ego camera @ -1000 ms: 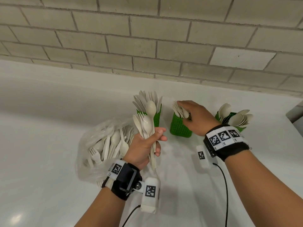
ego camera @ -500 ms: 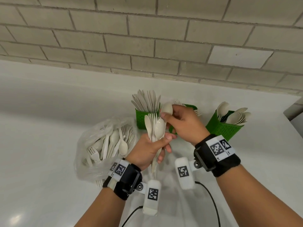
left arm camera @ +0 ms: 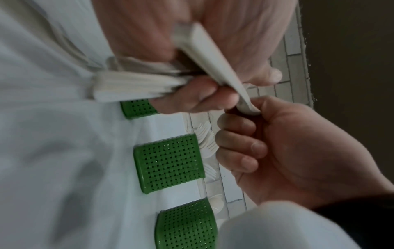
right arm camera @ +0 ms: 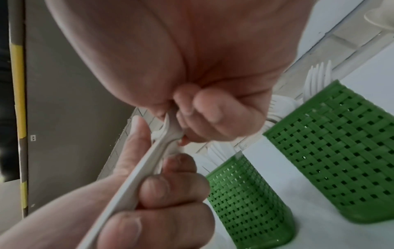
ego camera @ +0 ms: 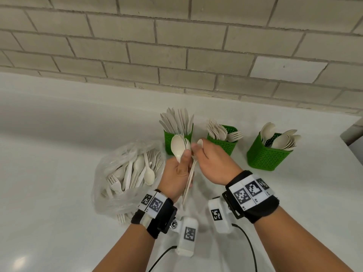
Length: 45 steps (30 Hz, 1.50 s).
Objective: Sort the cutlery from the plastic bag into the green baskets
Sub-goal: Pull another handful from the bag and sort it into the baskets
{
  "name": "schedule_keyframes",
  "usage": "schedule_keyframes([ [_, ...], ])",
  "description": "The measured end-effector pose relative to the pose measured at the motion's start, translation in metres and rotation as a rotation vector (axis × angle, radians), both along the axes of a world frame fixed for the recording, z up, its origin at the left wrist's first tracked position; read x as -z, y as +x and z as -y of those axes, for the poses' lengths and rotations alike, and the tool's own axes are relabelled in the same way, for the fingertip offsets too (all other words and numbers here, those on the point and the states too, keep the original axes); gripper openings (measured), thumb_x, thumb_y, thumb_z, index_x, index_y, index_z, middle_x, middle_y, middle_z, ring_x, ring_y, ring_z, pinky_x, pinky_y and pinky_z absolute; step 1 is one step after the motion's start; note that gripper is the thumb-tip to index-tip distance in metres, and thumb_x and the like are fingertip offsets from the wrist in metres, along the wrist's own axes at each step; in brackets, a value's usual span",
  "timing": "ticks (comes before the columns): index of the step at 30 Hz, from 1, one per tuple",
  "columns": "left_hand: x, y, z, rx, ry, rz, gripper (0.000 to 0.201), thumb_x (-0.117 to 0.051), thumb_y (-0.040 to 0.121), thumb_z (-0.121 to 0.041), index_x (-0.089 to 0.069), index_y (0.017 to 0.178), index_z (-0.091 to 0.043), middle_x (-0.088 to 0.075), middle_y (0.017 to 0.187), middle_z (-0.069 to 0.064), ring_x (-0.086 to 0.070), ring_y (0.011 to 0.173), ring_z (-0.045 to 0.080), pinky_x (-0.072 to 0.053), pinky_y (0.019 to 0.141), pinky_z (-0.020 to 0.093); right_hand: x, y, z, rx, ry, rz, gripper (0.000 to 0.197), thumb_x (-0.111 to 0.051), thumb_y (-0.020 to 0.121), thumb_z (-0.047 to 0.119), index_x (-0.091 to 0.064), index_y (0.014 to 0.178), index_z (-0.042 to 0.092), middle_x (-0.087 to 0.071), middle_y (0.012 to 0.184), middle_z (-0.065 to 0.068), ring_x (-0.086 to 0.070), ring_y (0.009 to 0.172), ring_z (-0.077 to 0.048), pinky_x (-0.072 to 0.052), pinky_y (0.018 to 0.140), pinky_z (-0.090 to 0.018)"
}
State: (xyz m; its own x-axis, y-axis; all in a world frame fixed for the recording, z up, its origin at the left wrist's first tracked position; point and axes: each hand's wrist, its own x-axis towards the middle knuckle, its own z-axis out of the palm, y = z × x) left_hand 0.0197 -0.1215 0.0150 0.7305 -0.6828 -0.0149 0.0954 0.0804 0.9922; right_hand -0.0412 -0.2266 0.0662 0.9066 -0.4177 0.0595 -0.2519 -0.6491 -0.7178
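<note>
My left hand [ego camera: 179, 169] grips a bunch of cream plastic cutlery [ego camera: 179, 146] upright, spoons and forks together. My right hand [ego camera: 208, 160] pinches the bowl of one spoon [ego camera: 200, 143] in that bunch, its handle running down past the left palm. The left wrist view shows the spoon's tip [left arm camera: 248, 107] between the right fingers [left arm camera: 236, 143]. Three green baskets stand behind: knives [ego camera: 177, 134], forks [ego camera: 222, 143], spoons [ego camera: 267, 154]. The clear plastic bag [ego camera: 125, 173] with several pieces lies left of my left hand.
A white counter [ego camera: 59, 193] meets a beige brick wall [ego camera: 176, 46] just behind the baskets. Black cables [ego camera: 249, 248] trail from the wrist cameras near the front edge. A grey edge [ego camera: 353, 138] sits at the far right.
My right hand left the fork basket, came back to the bunch in my left hand and took hold of one spoon's bowl. The left hand stayed put.
</note>
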Motion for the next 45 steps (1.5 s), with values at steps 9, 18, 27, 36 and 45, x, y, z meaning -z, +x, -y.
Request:
schedule_keyframes([
  [9,-0.001,0.003,-0.009,0.152,-0.019,0.105,0.082,-0.041,0.066,-0.09,-0.051,0.054,-0.009,-0.048,0.038,-0.001,-0.044,0.03,0.009,-0.031,0.035,0.016,-0.007,-0.003,0.005,-0.184,0.08,-0.027,0.03,-0.046,0.099,0.042,-0.042,0.076,0.022,-0.053,0.054,0.011,-0.05,0.048,0.0,-0.036,0.052,-0.014],
  [18,-0.012,0.0,-0.005,0.093,0.007,0.06,0.073,-0.031,0.098,-0.05,-0.058,0.078,0.015,-0.064,0.058,0.004,-0.051,0.039,0.013,-0.031,0.035,0.02,0.0,-0.011,0.008,-0.142,0.168,0.039,0.024,-0.043,0.102,0.032,-0.047,0.089,0.012,-0.059,0.067,0.007,-0.054,0.055,0.0,-0.042,0.053,-0.017],
  [27,-0.009,0.002,-0.002,0.09,-0.036,0.3,0.019,-0.042,0.103,-0.007,-0.057,0.097,0.003,-0.059,0.067,0.001,-0.058,0.061,0.001,-0.044,0.061,0.013,0.008,-0.005,0.002,-0.054,0.371,0.04,0.051,-0.047,0.092,0.055,-0.047,0.096,0.004,-0.048,0.064,-0.002,-0.047,0.048,-0.009,-0.036,0.043,-0.024],
  [36,-0.011,0.004,-0.009,0.162,-0.093,0.266,0.015,-0.058,0.091,0.005,-0.057,0.091,-0.01,-0.061,0.056,-0.01,-0.054,0.049,-0.003,-0.04,0.048,0.008,0.012,-0.007,0.008,0.037,0.78,0.174,0.057,-0.067,0.075,0.043,-0.053,0.094,-0.009,-0.056,0.076,-0.032,-0.062,0.054,-0.027,-0.055,0.048,-0.032],
  [45,0.004,0.016,-0.006,0.056,-0.037,0.315,0.025,-0.051,0.096,-0.042,-0.062,0.092,-0.019,-0.058,0.058,-0.007,-0.053,0.048,0.003,-0.04,0.044,0.014,0.018,-0.008,0.008,0.101,0.676,0.26,0.012,-0.054,0.098,0.015,-0.061,0.092,0.007,-0.061,0.07,-0.005,-0.055,0.053,-0.016,-0.051,0.05,-0.027],
])
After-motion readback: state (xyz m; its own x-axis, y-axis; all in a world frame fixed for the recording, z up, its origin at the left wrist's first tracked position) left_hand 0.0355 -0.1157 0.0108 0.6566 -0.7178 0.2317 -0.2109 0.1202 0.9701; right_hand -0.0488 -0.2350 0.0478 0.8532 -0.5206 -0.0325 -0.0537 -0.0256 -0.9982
